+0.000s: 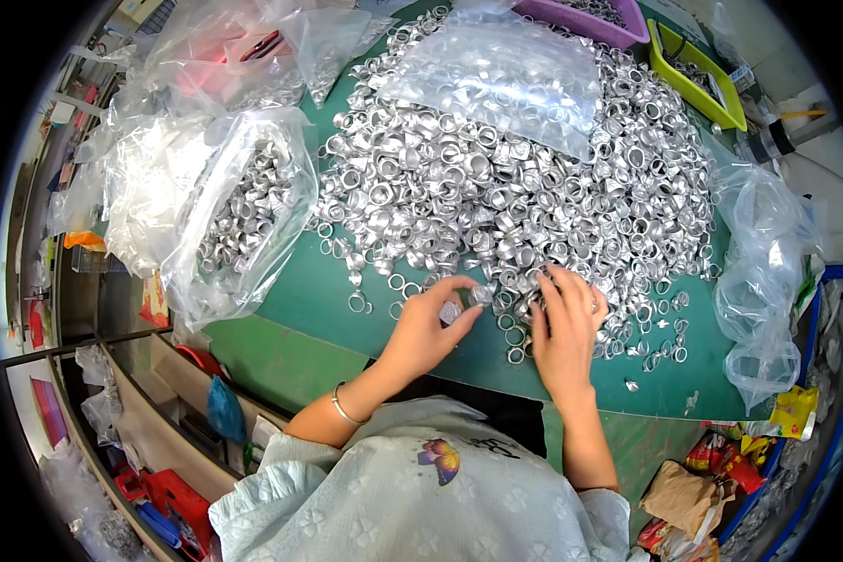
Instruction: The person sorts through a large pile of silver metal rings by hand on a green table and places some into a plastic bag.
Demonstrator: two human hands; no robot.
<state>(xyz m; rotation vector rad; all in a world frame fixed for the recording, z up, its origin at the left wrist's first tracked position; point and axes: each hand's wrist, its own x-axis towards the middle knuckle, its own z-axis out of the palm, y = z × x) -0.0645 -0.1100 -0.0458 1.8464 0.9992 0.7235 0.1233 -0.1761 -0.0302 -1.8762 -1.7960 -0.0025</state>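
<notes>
A wide heap of silver-coloured metal rings covers much of the green table. At the heap's near edge, my left hand is closed, with a silver ring between thumb and fingertips. More silvery metal shows inside the curl of that hand; its shape is partly hidden. To the right, my right hand reaches into the near side of the heap. Its fingers are stretched out, thumb apart, with the tips touching rings. A ring sits on one of its fingers, and a bracelet is on my left wrist.
A clear plastic bag lies over the heap's far part. Left stands an opened bag of rings. Purple and yellow-green baskets sit at the back right. Crumpled clear bags hang at the right edge.
</notes>
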